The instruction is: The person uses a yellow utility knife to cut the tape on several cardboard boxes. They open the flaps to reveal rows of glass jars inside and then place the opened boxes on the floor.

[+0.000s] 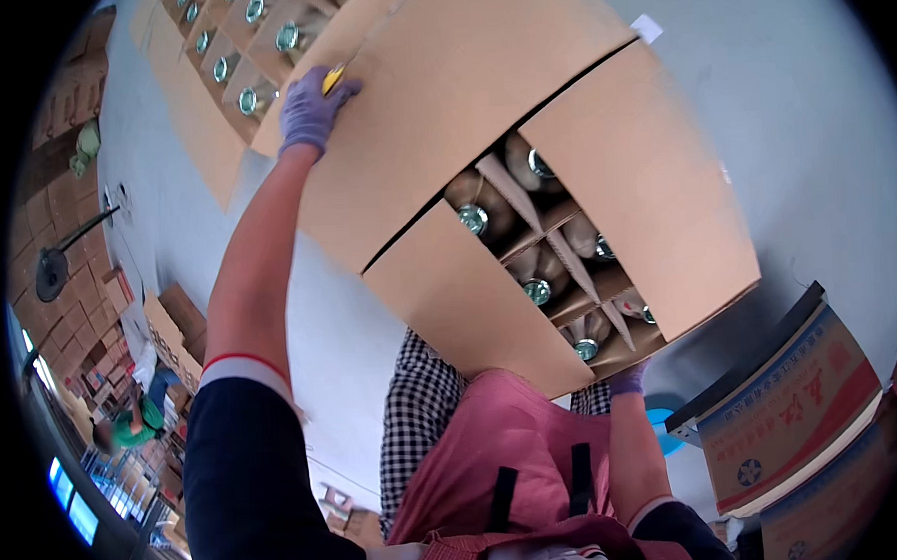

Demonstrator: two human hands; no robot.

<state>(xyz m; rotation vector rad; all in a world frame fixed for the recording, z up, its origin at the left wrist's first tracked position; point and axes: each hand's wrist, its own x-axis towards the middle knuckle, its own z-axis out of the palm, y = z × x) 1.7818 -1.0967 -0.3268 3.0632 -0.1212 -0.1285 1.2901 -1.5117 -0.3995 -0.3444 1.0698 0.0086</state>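
Observation:
A large cardboard box (480, 88) stands in front of me with its top flaps partly folded in. Between the flaps I see brown bottles (476, 214) with shiny metal caps, standing in cardboard dividers. My left hand (313, 111), in a purple glove, reaches out and presses on the far flap at its left edge, with a small yellow object (333, 78) held in its fingers. My right hand (628, 378), also in a purple glove, is at the box's near bottom corner. Most of it is hidden under the box, so its grip does not show.
A second open box (249, 58) full of capped bottles lies beyond, top left. Printed cartons (794, 405) on a dark rack stand at the right. Stacked cartons (176, 332) and a person in green (134, 424) are at the left on the grey floor.

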